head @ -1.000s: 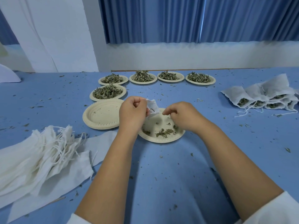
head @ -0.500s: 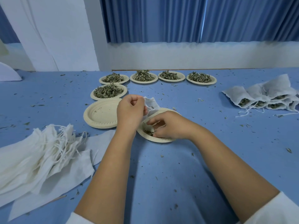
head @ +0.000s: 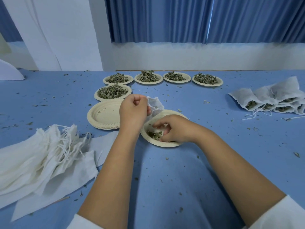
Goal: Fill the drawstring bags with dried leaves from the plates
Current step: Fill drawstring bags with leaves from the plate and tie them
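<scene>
Head view: left hand (head: 133,111) grips bag (head: 155,104); near plate (head: 165,144) holds few leaves (head: 155,135).

A single wide-angle view from the person's head looks forward and down across the blue desk (head: 165,179). It sits close over the forearms (head: 113,171), which enter from the bottom edge. The left hand (head: 132,111) and right hand (head: 178,129) fall near frame centre. Beyond the desk, the curtain (head: 165,19) fills the top.

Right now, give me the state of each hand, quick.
Left hand: closed on the drawstring bag, held over the plate.
Right hand: fingers curled round dried leaves in that plate.
</scene>
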Demonstrator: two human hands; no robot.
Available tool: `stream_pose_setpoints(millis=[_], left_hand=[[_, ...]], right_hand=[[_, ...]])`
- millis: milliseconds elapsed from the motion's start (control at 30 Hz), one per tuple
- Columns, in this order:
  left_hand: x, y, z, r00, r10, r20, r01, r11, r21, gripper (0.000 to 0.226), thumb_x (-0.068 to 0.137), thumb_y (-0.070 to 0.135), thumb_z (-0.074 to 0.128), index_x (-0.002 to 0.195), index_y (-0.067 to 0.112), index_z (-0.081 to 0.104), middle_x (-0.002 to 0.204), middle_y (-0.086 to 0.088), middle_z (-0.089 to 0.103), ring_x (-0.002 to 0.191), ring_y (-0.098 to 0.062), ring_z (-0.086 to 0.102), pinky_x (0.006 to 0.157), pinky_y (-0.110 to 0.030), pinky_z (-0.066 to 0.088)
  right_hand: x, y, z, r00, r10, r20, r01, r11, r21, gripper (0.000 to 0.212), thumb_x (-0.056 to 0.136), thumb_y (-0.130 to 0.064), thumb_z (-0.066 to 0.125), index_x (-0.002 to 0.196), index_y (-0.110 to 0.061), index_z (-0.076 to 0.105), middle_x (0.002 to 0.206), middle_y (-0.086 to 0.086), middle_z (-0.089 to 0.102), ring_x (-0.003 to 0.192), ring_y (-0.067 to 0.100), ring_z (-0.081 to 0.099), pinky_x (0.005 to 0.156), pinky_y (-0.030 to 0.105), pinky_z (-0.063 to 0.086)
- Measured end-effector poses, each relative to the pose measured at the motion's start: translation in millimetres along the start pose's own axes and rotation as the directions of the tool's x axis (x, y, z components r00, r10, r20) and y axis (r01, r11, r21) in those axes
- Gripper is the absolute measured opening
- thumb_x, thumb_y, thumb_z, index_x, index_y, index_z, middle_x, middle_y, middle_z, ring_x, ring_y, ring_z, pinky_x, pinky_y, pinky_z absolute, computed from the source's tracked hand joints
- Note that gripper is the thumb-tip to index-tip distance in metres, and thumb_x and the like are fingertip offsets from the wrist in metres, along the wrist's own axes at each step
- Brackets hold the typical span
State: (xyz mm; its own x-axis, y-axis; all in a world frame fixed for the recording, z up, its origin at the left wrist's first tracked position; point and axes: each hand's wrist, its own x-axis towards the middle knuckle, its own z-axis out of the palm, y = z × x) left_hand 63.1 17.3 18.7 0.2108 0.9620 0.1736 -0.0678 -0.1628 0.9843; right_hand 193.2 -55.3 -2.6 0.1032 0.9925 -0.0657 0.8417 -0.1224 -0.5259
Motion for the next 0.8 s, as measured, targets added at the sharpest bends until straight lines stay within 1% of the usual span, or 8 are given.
stream_pose_setpoints(millis=[67,167,233,333,500,633,700,800], left_hand=[[0,0,0,1.000,0.005,0.005,-0.006,1.000,0.015,0.014,0.091,0.005,0.053,0.084,0.012,0.063,0.050,0.009,0.058,0.047,-0.003,0.055,0.057,-0.021,0.050],[0,0,1,1.000,0.005,0.012,-0.006,1.000,0.029,0.015,0.092,0.006,0.053,0.083,0.012,0.064,0.051,0.008,0.059,0.048,-0.004,0.055,0.059,-0.024,0.050],[-1,0,1,1.000,0.004,0.015,-0.004,1.000,0.029,0.015,0.092,0.006,0.053,0.083,0.012,0.064,0.050,0.009,0.059,0.049,-0.004,0.055,0.061,-0.025,0.052],[-1,0,1,1.000,0.004,0.021,-0.004,0.999,0.032,0.014,0.091,0.006,0.053,0.084,0.011,0.064,0.048,0.010,0.058,0.048,-0.003,0.055,0.061,-0.025,0.052],[-1,0,2,1.000,0.012,0.023,-0.013,0.999,0.044,0.013,0.091,0.005,0.053,0.087,0.006,0.065,0.048,0.009,0.058,0.048,-0.003,0.055,0.062,-0.026,0.056],[-2,0,1,0.999,0.020,0.028,-0.021,0.998,0.063,0.014,0.091,0.006,0.053,0.084,0.010,0.064,0.049,0.009,0.059,0.049,-0.004,0.056,0.058,-0.022,0.051],[-1,0,1,0.999,0.023,0.030,-0.025,0.997,0.071,0.014,0.091,0.006,0.053,0.085,0.009,0.065,0.049,0.009,0.059,0.050,-0.004,0.056,0.058,-0.022,0.050],[0,-2,0,0.999,0.035,0.031,-0.038,0.995,0.096,0.013,0.090,0.008,0.053,0.088,0.007,0.066,0.049,0.010,0.060,0.050,-0.004,0.056,0.059,-0.022,0.049]], right_hand=[[2,-4,2,0.997,-0.070,0.024,0.071,0.997,-0.008,0.055,0.082,-0.011,0.069,0.134,-0.024,0.057,0.109,-0.024,0.058,0.082,-0.001,0.054,0.081,0.014,0.046],[3,-6,4,0.984,-0.159,0.080,0.159,0.987,0.007,0.055,0.083,-0.004,0.062,0.134,-0.024,0.058,0.099,-0.030,0.054,0.085,-0.002,0.058,0.081,0.014,0.047],[5,-5,5,0.982,-0.165,0.092,0.167,0.986,-0.010,0.051,0.085,-0.006,0.062,0.132,-0.025,0.059,0.107,-0.023,0.060,0.098,0.013,0.060,0.089,0.027,0.049],[7,-4,9,0.983,-0.179,0.032,0.180,0.984,-0.019,0.037,0.086,-0.010,0.065,0.120,-0.023,0.068,0.115,-0.009,0.067,0.106,0.013,0.059,0.094,0.030,0.046],[7,-7,13,0.979,-0.192,-0.063,0.190,0.981,-0.034,0.019,0.085,-0.011,0.067,0.096,-0.022,0.078,0.091,-0.011,0.070,0.088,0.009,0.061,0.083,0.029,0.048],[3,-7,13,0.976,-0.194,-0.098,0.194,0.981,-0.006,0.014,0.084,-0.012,0.069,0.086,-0.021,0.079,0.071,-0.021,0.065,0.071,-0.002,0.056,0.067,0.013,0.044],[-1,-6,5,0.980,-0.145,-0.136,0.159,0.982,0.097,0.012,0.082,-0.015,0.073,0.080,-0.025,0.078,0.067,-0.020,0.067,0.065,-0.001,0.057,0.063,0.016,0.046],[-9,-4,-16,0.964,-0.071,-0.257,0.150,0.941,0.305,0.014,0.081,-0.013,0.076,0.079,-0.027,0.077,0.070,-0.005,0.071,0.062,0.004,0.059,0.064,0.020,0.049]])
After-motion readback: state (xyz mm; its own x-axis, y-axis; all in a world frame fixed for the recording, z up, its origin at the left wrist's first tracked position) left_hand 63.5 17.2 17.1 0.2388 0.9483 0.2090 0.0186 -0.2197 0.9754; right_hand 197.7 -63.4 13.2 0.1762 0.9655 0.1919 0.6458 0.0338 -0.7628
